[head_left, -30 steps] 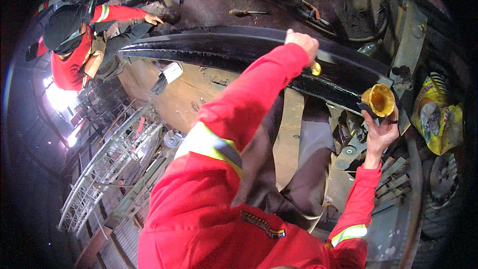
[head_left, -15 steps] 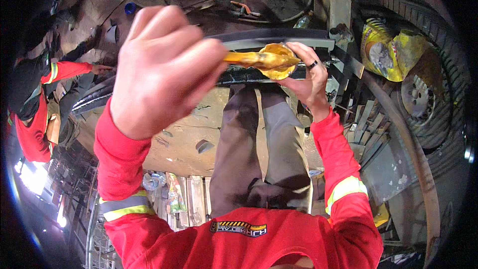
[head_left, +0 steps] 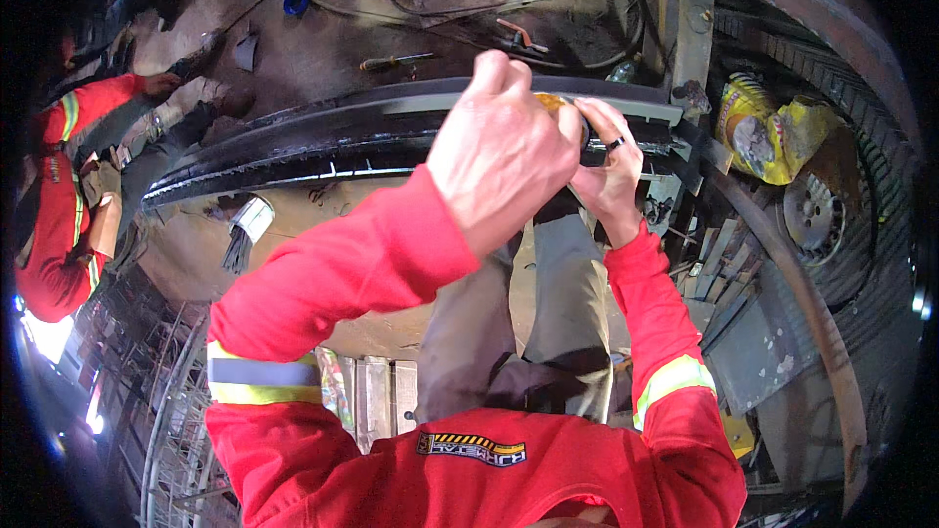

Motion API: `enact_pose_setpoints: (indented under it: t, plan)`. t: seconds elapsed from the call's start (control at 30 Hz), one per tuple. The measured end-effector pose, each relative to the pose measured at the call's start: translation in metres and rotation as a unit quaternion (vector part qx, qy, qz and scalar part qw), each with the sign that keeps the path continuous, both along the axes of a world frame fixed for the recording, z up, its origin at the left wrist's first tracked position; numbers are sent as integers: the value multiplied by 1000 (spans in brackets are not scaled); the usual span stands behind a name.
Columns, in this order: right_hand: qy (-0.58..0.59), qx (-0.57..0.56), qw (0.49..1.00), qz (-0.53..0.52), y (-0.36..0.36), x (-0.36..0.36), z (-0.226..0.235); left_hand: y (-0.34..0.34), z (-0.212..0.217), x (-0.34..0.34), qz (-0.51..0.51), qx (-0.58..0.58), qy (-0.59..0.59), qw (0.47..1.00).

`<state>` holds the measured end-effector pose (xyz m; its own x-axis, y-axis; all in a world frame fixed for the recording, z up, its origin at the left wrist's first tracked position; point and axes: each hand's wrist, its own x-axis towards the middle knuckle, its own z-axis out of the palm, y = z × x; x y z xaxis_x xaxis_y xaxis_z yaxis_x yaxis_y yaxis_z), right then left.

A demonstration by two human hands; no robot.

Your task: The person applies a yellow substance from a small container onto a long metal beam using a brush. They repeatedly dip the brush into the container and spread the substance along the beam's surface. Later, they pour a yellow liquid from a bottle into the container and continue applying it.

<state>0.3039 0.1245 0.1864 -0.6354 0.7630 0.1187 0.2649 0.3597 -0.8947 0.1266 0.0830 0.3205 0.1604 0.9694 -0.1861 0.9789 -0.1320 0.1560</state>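
A single head-worn fisheye view looks steeply down the person's own chest and red sleeves, so the forearms rise from the lower edge and the left hand (head_left: pixel 504 152) and right hand (head_left: pixel 608 171) sit very near the lens, just above centre. Beyond them it faces the long dark curved beam (head_left: pixel 323 142) crossing the upper half and the littered floor (head_left: pixel 323 49) behind it. Straight edges bow toward the dark rim, where another worker in red (head_left: pixel 59 200) shows at far left.
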Motion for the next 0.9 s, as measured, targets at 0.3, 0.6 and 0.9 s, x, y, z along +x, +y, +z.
enact_pose_setpoints:
  t: [0.3,0.6,0.9]
  plan:
    - [17,31,999,36,-13,1,-1,-29,1,-52,54,-16,-147,988]
    - [5,64,997,35,-14,12,-1,-21,-32,-22,20,-50,-156,986]
    - [-11,54,998,-5,13,53,-11,-32,-73,-32,263,-181,-474,820]
